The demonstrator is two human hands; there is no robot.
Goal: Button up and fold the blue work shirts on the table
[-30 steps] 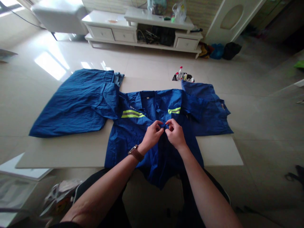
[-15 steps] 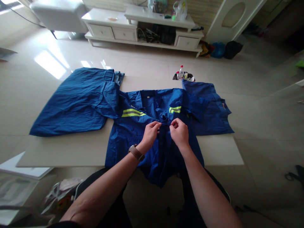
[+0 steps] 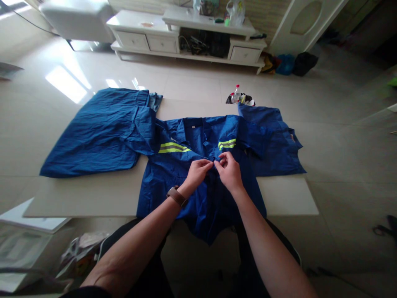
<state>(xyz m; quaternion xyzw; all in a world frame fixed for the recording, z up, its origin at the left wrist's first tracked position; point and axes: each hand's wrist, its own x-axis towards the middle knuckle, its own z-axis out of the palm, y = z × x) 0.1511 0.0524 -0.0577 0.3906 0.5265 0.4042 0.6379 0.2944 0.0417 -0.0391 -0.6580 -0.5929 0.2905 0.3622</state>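
Observation:
A blue work shirt (image 3: 173,174) with yellow-green reflective stripes lies face up on a pale table (image 3: 93,198), its hem hanging over the near edge. My left hand (image 3: 198,173), with a brown watch at the wrist, pinches the shirt's front edge at mid chest. My right hand (image 3: 228,170) pinches the opposite front edge, fingertips almost touching the left hand's. Both hands are closed on the fabric just below the collar opening.
A second blue garment (image 3: 99,132) is spread at the table's left, another (image 3: 276,140) at the right. A small bottle and oddments (image 3: 237,97) sit on the floor beyond. A white low cabinet (image 3: 186,41) stands at the back.
My hands came slightly apart half a second ago and are now together again at the shirt's front, a little higher up.

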